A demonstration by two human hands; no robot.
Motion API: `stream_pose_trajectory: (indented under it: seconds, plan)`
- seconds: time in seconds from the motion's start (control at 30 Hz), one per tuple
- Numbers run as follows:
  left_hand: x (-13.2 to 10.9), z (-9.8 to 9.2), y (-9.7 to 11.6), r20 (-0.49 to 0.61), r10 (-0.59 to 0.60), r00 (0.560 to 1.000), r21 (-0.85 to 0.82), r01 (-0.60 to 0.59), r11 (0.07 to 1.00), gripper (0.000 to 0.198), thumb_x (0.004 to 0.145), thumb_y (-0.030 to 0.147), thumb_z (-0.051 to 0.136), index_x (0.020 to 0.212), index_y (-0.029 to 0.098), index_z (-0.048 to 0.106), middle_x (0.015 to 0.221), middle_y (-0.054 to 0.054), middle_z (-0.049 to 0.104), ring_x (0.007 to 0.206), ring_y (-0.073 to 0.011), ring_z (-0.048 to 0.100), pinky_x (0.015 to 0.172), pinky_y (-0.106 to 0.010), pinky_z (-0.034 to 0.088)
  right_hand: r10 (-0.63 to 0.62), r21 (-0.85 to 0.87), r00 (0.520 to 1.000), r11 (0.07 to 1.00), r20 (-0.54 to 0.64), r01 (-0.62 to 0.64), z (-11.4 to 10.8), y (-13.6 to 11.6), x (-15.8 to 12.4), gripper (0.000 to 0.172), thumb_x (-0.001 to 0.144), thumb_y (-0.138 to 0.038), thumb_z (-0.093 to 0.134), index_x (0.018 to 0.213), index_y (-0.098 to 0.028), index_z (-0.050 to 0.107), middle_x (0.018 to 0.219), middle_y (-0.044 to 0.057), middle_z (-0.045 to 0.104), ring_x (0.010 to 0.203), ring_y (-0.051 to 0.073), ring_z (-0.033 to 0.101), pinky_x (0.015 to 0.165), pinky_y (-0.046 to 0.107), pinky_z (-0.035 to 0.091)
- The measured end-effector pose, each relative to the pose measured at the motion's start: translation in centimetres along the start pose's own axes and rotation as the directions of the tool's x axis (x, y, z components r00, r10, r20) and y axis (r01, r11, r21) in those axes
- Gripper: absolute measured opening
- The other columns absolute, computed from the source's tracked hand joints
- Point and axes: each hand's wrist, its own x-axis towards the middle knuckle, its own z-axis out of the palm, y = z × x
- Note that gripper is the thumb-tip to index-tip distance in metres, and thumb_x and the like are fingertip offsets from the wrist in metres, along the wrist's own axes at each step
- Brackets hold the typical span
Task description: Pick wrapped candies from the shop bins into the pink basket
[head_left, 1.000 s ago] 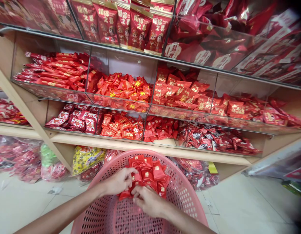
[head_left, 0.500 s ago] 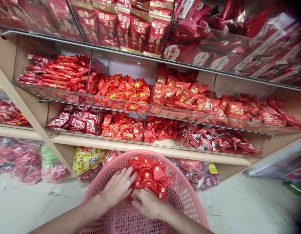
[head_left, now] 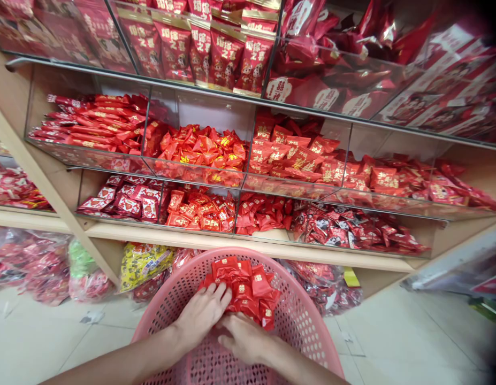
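A pink perforated plastic basket sits low in front of me. Inside it lies a heap of small red candy packets with gold marks. My left hand lies palm down on the near left side of the heap, fingers stretched over the packets. My right hand is just below the heap, its fingers curled under the packets' near edge. The two hands touch each other at the fingertips.
Clear acrylic bins on wooden shelves hold more red sweets in two rows, with tall red pouches above. Bagged sweets, one yellow bag among them, lie under the lowest shelf on a pale tiled floor.
My left hand has opened out from a pinch and slid forward flat onto the heap. My right hand has crept up to the packets' near edge. The view has dipped slightly.
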Motion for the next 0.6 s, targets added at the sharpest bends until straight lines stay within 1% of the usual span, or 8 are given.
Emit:
stream_pose_trajectory:
  seconds: [0.07, 0.13, 0.23, 0.37, 0.43, 0.5, 0.6]
  plan:
    - [0.1, -0.6, 0.2, -0.001, 0.029, 1.0, -0.025, -0.029, 0.999, 0.046, 0.08, 0.002, 0.042, 0.125, 0.012, 0.046, 0.128, -0.014, 0.05, 0.116, -0.0265, 0.049, 0.09, -0.039, 0.047, -0.01, 0.006, 1.0, 1.0, -0.001, 0.01, 0.0, 0.1, 0.0, 0.031, 0.076, -0.021, 0.049, 0.105, -0.021, 0.061, 0.11, 0.005, 0.063, 0.101, 0.02, 0.057, 0.082, 0.026, 0.04]
    - [0.3, -0.8, 0.3, -0.02, 0.048, 0.999, -0.023, -0.048, 0.999, 0.043, 0.081, 0.004, 0.043, 0.123, 0.012, 0.048, 0.124, -0.013, 0.053, 0.115, -0.0259, 0.049, 0.089, -0.038, 0.047, -0.012, 0.003, 1.0, 1.0, -0.005, 0.012, 0.2, 0.2, 0.0, 0.033, 0.076, -0.022, 0.049, 0.107, -0.021, 0.06, 0.112, 0.006, 0.063, 0.101, 0.02, 0.057, 0.082, 0.026, 0.041]
    - [0.8, 0.3, 0.5, -0.085, 0.072, 0.994, 0.034, -0.069, 0.997, 0.038, 0.082, 0.007, 0.044, 0.119, 0.013, 0.051, 0.119, -0.011, 0.057, 0.108, -0.0258, 0.053, 0.084, -0.038, 0.048, -0.015, -0.003, 1.0, 1.0, -0.01, 0.015, 0.3, 0.4, 0.1, 0.038, 0.075, -0.023, 0.05, 0.112, -0.021, 0.057, 0.114, 0.006, 0.062, 0.103, 0.021, 0.056, 0.083, 0.027, 0.041]
    - [1.2, 2.2, 0.5, -0.198, 0.175, 0.964, 0.127, -0.152, 0.98, 0.03, 0.083, 0.014, 0.047, 0.112, 0.013, 0.056, 0.116, -0.011, 0.058, 0.102, -0.0246, 0.053, 0.081, -0.038, 0.044, -0.018, -0.006, 1.0, 1.0, -0.024, 0.018, 0.3, 0.4, 0.1, 0.043, 0.074, -0.025, 0.051, 0.117, -0.02, 0.053, 0.12, 0.009, 0.058, 0.107, 0.023, 0.054, 0.085, 0.029, 0.041]
    - [1.3, 2.4, 0.4, -0.231, 0.233, 0.945, 0.158, -0.2, 0.967, 0.027, 0.084, 0.017, 0.047, 0.108, 0.013, 0.058, 0.113, -0.01, 0.059, 0.1, -0.0236, 0.053, 0.08, -0.037, 0.042, -0.008, -0.014, 1.0, 1.0, -0.013, 0.008, 0.2, 0.2, 0.0, 0.042, 0.074, -0.024, 0.051, 0.116, -0.019, 0.054, 0.118, 0.01, 0.058, 0.106, 0.024, 0.054, 0.084, 0.03, 0.041]
    - [1.3, 2.3, 0.2, -0.248, 0.278, 0.928, 0.181, -0.237, 0.954, 0.024, 0.084, 0.018, 0.047, 0.105, 0.013, 0.059, 0.11, -0.009, 0.06, 0.098, -0.023, 0.052, 0.079, -0.037, 0.04, -0.008, -0.018, 1.0, 1.0, -0.002, 0.008, 0.1, 0.0, -0.1, 0.04, 0.074, -0.024, 0.05, 0.114, -0.019, 0.056, 0.117, 0.01, 0.06, 0.105, 0.023, 0.055, 0.083, 0.029, 0.041]
    - [1.2, 2.0, -0.1, -0.265, 0.298, 0.917, 0.189, -0.253, 0.949, 0.023, 0.084, 0.018, 0.048, 0.103, 0.013, 0.06, 0.109, -0.009, 0.061, 0.099, -0.0224, 0.052, 0.079, -0.036, 0.037, -0.013, -0.019, 1.0, 1.0, -0.008, 0.013, 0.1, 0.0, -0.2, 0.039, 0.074, -0.024, 0.051, 0.113, -0.02, 0.056, 0.115, 0.009, 0.06, 0.103, 0.022, 0.056, 0.081, 0.027, 0.041]
